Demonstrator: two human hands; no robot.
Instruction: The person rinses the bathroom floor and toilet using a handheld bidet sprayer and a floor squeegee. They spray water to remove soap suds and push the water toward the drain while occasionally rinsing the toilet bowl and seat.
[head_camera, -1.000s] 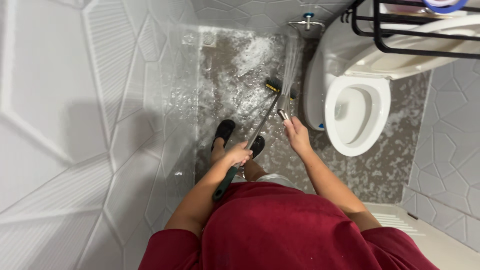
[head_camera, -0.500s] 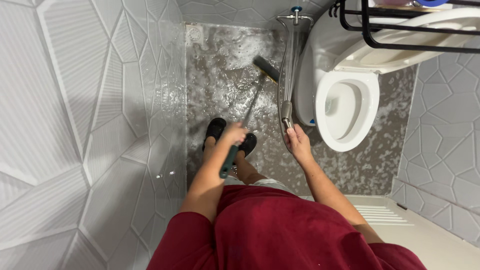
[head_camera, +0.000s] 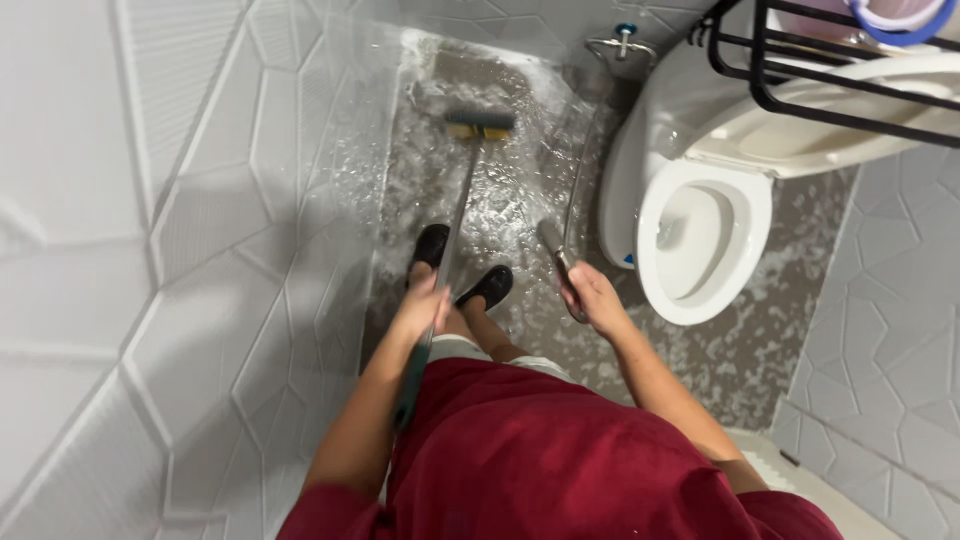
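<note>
**Fingers clenched on brush and sprayer**

Fingers of my left hand grip the long brush handle; my right hand grasps the spray nozzle. Between them stand 2 black slippers. Beside, the open toilet bowl holds water. Farther, the brush head has pushed forward across foamy floor since earlier.

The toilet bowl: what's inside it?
The toilet bowl stands open, seat up. Inside shows white porcelain with a little water at the bottom and nothing floating. A black wire rack overhangs its tank, hiding what lies behind.
</note>
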